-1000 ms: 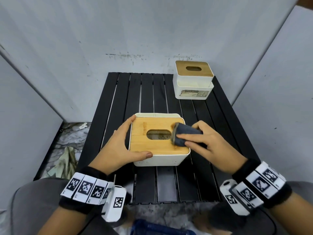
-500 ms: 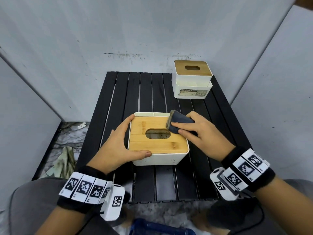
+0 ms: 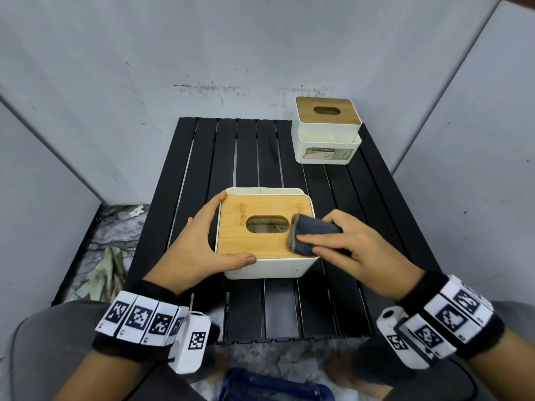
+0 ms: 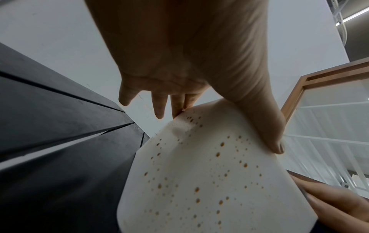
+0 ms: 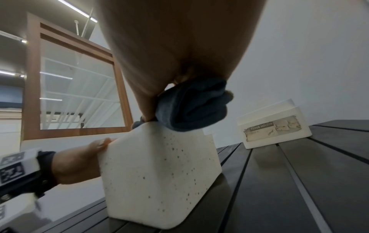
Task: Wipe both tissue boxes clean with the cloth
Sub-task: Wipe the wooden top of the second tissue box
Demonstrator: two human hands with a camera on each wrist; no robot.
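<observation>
Head view: left hand (image 3: 197, 250) fingers clasping near tissue box (image 3: 266, 247), right hand (image 3: 350, 247) fingers gripping cloth (image 3: 311, 235) atop its lid.

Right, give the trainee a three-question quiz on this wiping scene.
1. True or false: the right hand presses the cloth onto the near box's wooden lid.
2. What does the left hand do? A) wipes B) steadies the near box C) rests on the table
3. Fill in: the far box bears a label reading "TISSUE ____".

Key: 1 true; 2 B; 3 HOLDER.
</observation>
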